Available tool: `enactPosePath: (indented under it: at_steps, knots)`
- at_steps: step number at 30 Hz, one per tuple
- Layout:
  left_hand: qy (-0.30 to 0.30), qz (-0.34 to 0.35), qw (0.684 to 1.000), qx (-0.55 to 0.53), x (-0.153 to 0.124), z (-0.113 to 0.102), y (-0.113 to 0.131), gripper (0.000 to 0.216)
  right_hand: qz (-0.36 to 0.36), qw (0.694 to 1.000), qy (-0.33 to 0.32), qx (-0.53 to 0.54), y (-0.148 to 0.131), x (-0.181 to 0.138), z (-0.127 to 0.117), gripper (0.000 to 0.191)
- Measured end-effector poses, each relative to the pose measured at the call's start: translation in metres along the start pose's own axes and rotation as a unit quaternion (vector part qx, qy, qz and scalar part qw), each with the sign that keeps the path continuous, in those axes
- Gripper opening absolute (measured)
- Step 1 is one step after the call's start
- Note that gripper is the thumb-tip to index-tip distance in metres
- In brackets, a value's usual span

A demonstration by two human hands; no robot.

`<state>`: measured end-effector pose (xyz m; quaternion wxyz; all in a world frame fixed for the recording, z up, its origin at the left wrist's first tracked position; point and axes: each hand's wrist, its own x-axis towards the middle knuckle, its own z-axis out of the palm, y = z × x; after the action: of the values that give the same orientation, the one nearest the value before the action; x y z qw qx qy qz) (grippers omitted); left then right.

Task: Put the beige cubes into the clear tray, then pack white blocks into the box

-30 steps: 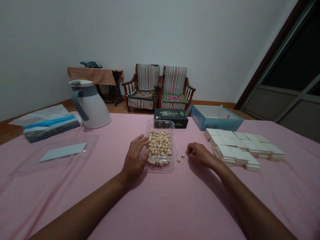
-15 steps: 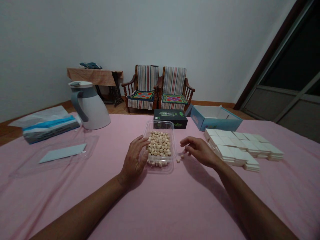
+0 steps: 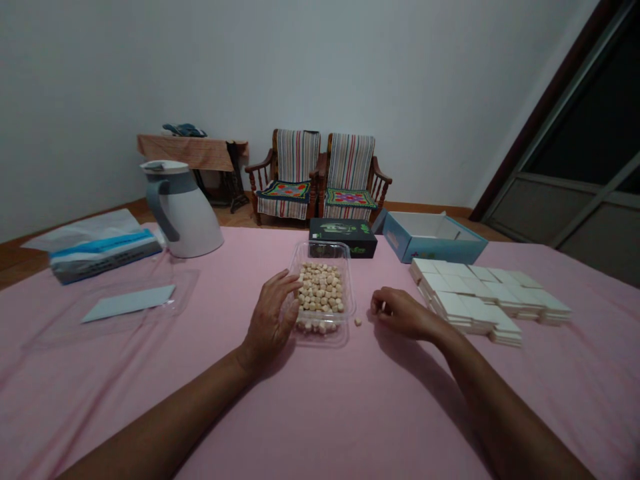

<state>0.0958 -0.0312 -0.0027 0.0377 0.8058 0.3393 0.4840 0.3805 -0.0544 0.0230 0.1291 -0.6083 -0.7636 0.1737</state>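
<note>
A clear plastic tub [image 3: 351,293] filled with small beige nuggets [image 3: 323,288] is in front of me, its hinged lid or second half toward me. My left hand [image 3: 273,310] lies along the tub's left side, fingers stretched out and open, fingertips at the rim. To the right of the tub my right hand [image 3: 397,312] is closed, thumb and fingers curled together just above the cloth. One nugget appears to be pinched in it, though the fingers hide it. A single loose nugget [image 3: 358,321] sits on the cloth between the tub and my right hand.
Behind the tub is a black box [image 3: 345,237], with an open blue box [image 3: 434,243] to its right. Stacks of pale square tiles [image 3: 475,297] stand at right. A white jug [image 3: 193,220], a tissue pack [image 3: 105,253] and a clear tray [image 3: 183,293] are at left.
My right hand has drawn slightly right, and its fingers have curled shut. Of two loose nuggets beside the tub, only one still shows. My left hand has stayed in place.
</note>
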Motion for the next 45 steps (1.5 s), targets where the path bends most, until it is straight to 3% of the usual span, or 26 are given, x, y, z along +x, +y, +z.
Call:
enactPosePath:
  at_steps: [5,8,10,12,16,22,28,30,32,34,36,39,42,45]
  knots:
    - [0.002,0.004,1.0,0.002,-0.001,0.0,-0.002,0.029,-0.057,0.977,-0.015,0.207,-0.013,-0.012,-0.025,0.011]
    - [0.0,-0.005,1.0,-0.003,-0.001,0.0,0.0,0.029,-0.102,0.919,0.047,0.378,-0.03,-0.014,-0.031,0.024]
    - [-0.004,-0.011,1.0,-0.007,-0.001,0.0,0.001,0.03,-0.107,0.898,0.094,0.417,-0.035,-0.013,-0.031,0.029]
    - [-0.006,-0.01,1.0,-0.007,-0.001,0.0,0.0,0.029,-0.072,0.923,0.101,0.365,-0.034,-0.012,-0.028,0.021]
    - [-0.008,0.003,1.0,0.001,-0.001,0.0,-0.002,0.029,-0.03,0.988,0.016,0.149,-0.024,-0.008,-0.007,0.016]
    - [-0.015,-0.003,1.0,0.0,-0.001,0.0,-0.003,0.028,-0.05,0.999,-0.013,0.007,-0.024,0.0,0.022,0.018]
    - [-0.013,-0.005,1.0,-0.002,-0.001,0.0,-0.001,0.027,-0.009,0.998,-0.054,-0.042,-0.008,-0.006,0.0,0.013]
    - [-0.014,-0.008,1.0,-0.003,-0.001,0.0,0.0,0.027,-0.033,0.999,-0.023,0.008,-0.007,-0.009,-0.013,0.011]
    - [-0.017,-0.006,1.0,-0.003,-0.001,-0.001,0.001,0.026,-0.072,0.99,0.051,0.114,-0.012,-0.01,-0.023,0.014]
    - [-0.02,-0.003,1.0,-0.002,-0.001,-0.001,0.001,0.027,-0.108,0.958,0.142,0.225,-0.018,-0.008,-0.026,0.025]
    - [-0.022,-0.004,1.0,-0.002,-0.001,-0.002,0.001,0.026,-0.121,0.933,0.209,0.266,-0.02,-0.003,-0.019,0.029]
    - [-0.021,-0.001,1.0,-0.002,-0.001,-0.002,-0.001,0.025,-0.078,0.956,0.233,0.16,-0.01,0.007,0.007,0.02]
    - [-0.019,0.002,1.0,0.0,-0.001,-0.001,-0.002,0.025,-0.052,0.982,0.182,-0.012,0.006,0.016,0.036,0.019]
    - [-0.015,0.008,1.0,0.024,0.0,-0.003,-0.002,0.024,-0.049,0.983,0.157,-0.088,0.014,0.021,0.051,0.021]
